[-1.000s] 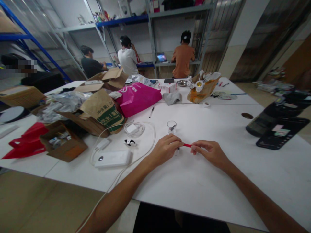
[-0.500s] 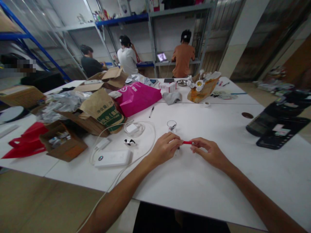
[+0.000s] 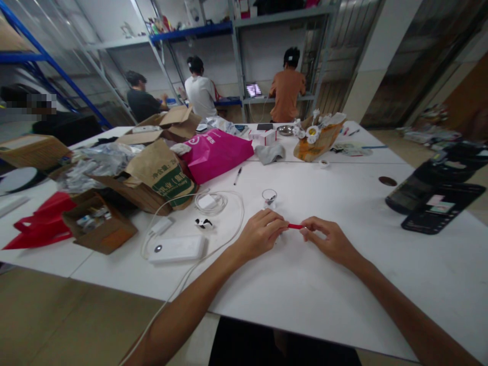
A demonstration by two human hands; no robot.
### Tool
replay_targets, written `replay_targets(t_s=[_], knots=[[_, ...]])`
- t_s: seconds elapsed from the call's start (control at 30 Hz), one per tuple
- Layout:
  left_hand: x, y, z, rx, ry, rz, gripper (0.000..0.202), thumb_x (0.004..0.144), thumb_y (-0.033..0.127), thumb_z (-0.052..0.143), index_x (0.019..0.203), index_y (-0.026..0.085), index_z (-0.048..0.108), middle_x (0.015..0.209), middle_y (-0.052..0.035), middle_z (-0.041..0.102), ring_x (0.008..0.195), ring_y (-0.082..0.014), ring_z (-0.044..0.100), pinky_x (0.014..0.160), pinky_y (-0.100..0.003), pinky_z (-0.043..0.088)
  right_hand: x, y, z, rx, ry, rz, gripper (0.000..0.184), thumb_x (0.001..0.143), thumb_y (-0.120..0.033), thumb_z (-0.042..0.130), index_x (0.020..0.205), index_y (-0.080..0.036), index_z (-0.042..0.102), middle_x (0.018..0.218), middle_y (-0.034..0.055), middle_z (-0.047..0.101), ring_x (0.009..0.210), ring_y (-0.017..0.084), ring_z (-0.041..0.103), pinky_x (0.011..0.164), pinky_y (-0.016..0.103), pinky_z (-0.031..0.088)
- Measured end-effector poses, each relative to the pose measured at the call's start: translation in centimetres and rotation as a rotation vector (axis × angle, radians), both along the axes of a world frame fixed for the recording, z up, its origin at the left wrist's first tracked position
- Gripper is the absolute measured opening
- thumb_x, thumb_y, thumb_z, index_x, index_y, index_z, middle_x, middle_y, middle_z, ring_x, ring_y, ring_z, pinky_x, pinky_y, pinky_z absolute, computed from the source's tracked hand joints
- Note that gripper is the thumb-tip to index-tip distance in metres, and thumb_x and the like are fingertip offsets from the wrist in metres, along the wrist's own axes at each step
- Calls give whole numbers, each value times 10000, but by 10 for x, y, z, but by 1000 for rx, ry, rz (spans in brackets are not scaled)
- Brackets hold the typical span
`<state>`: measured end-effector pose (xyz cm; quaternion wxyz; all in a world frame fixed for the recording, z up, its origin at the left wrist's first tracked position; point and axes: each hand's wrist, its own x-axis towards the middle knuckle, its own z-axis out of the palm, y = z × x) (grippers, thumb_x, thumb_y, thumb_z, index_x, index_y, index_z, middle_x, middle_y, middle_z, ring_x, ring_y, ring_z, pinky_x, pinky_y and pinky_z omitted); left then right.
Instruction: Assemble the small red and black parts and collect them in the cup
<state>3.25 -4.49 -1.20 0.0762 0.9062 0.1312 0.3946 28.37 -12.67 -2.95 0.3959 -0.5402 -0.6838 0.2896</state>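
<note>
Power bank [image 3: 176, 249]: white slab lying flat on the worktop [image 3: 343, 284], well left of my hands, its cable [image 3: 229, 203] looped beside it.
Left hand [image 3: 259, 235]: mine, fingers curled and pinched shut on the left end of the red piece; knuckles up, heel resting on the worktop.
Glass cup [image 3: 269, 197]: small, clear, upright, just beyond my left hand (something small and dark inside, too small to tell).
Red piece [image 3: 295, 226]: short, thin, lying level between my two hands just above the worktop; only the middle shows, both ends are hidden in my fingers.
Handling: I judge it very light and stiff enough to hold its line across the gap; slender, so likely to slip or roll if I loosen. Best taken at the ends with fingertip pinches, as now.
Right hand [image 3: 330, 241]: mine, thumb and forefinger closed on the right end of the red piece, other fingers tucked.
Black trays [image 3: 434, 201]: far right edge, well apart.
</note>
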Motion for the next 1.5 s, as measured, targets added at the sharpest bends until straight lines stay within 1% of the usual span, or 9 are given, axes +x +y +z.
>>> replay_targets(t_s=[0.07,0.2,0.27,0.37,0.5,0.6,0.73,1.23,1.5], knots=[[0,0,0,0,9,5,118,1069,175,587,1103,175,701,1012,-109,763,913,-209,668,833,-386,574,0,0,1,19,6,-24,373,1006,-585,661,1006,-220,740,843,33,726,807,171,667,737,282,526],[0,1,-2,0,24,-13,136,1074,165,571,1103,175,703,1005,-106,762,922,-204,671,826,-372,570,-1,0,3,33,-14,27,481,1069,-564,554,770,-206,673,756,29,686,722,142,627,721,272,494],[1,1,-3,1,27,-17,145,1076,158,563,1093,178,705,1003,-102,760,922,-200,675,826,-366,568,-1,0,2,16,-7,42,527,1094,-555,501,734,-201,652,714,18,661,680,129,610,711,267,479],[1,0,-4,-2,29,-15,134,1073,164,572,1097,180,703,1008,-99,759,925,-202,677,832,-370,566,0,0,-1,3,0,40,496,1095,-551,502,778,-204,662,729,14,662,701,132,621,717,266,479],[0,0,-4,-7,25,-4,110,1068,185,595,1105,170,698,994,-100,760,918,-210,669,831,-380,561,0,0,-1,97,-16,-20,342,1007,-557,672,995,-218,717,850,26,711,780,156,651,758,281,508],[0,0,-4,-13,27,3,126,1076,191,583,1113,169,702,990,-103,762,905,-209,667,821,-380,559,-2,1,4,128,-48,-12,342,1017,-547,659,916,-223,701,821,28,701,760,157,637,759,291,499],[1,0,-4,-23,18,-22,138,1071,153,573,1115,165,704,991,-104,763,913,-208,667,816,-377,568,-2,0,8,107,-57,18,439,1051,-552,588,773,-217,640,736,16,661,693,141,595,712,284,460],[2,-2,-2,-19,0,-77,135,1060,119,570,1114,164,685,989,-111,754,915,-215,654,814,-376,589,-3,-3,8,-95,93,79,583,1083,-615,481,688,-193,561,653,3,536,641,117,490,640,273,385],[4,-3,-3,-33,-14,-40,115,1069,209,599,1111,177,702,979,-109,763,908,-217,685,825,-392,591,-4,0,3,-93,148,31,566,1058,-646,519,748,-190,644,663,9,556,635,120,499,627,276,407]])
